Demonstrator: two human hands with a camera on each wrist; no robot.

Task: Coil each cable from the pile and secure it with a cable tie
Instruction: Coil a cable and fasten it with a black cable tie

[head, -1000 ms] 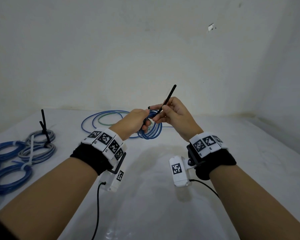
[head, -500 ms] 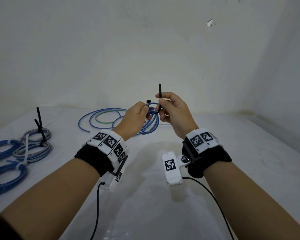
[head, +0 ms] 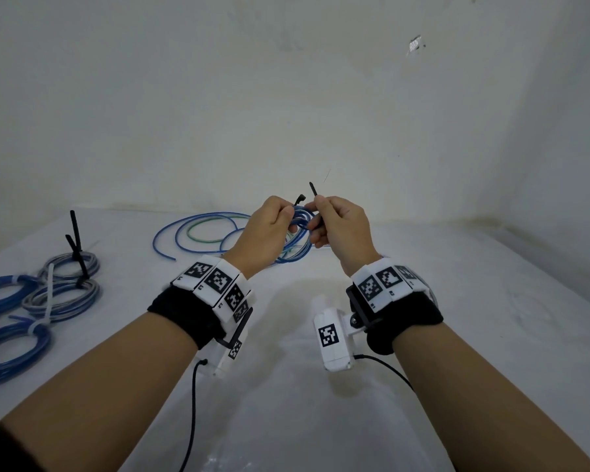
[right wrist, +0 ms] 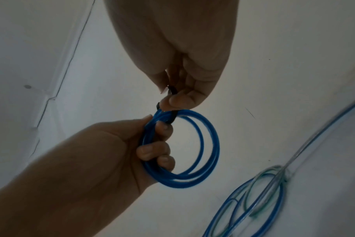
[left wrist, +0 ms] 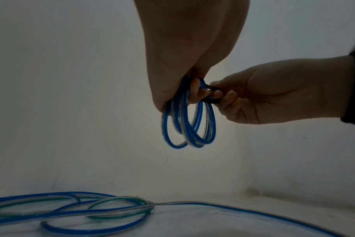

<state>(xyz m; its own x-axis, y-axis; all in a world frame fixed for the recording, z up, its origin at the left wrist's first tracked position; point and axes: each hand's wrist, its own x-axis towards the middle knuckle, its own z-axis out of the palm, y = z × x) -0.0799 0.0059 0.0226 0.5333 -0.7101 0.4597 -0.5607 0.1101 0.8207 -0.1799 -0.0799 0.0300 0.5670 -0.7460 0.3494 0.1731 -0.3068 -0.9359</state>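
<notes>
A small blue cable coil (head: 300, 219) (left wrist: 189, 128) (right wrist: 192, 160) hangs in the air above the white table. My left hand (head: 269, 229) (right wrist: 152, 144) grips its top, fingers curled through the loops. A black cable tie (head: 313, 190) (left wrist: 210, 100) (right wrist: 171, 118) is looped around the bundle beside those fingers. My right hand (head: 334, 223) (left wrist: 219, 94) pinches the tie's strap. The tie's head (head: 299, 198) sticks up by my left thumb, and the pointed tail rises above my right fingers.
Loose blue and green-tinted cables (head: 201, 229) (left wrist: 71, 208) (right wrist: 253, 200) lie on the table (head: 321, 420) behind my hands. At the left edge sit several coiled, tied bundles (head: 62, 294), some with black ties (head: 75, 243) standing up. White walls close in behind and right.
The tie's tail swung from a rightward slant to nearly upright and shows less length above my right fingers. Both hands have drawn closer together over the coil.
</notes>
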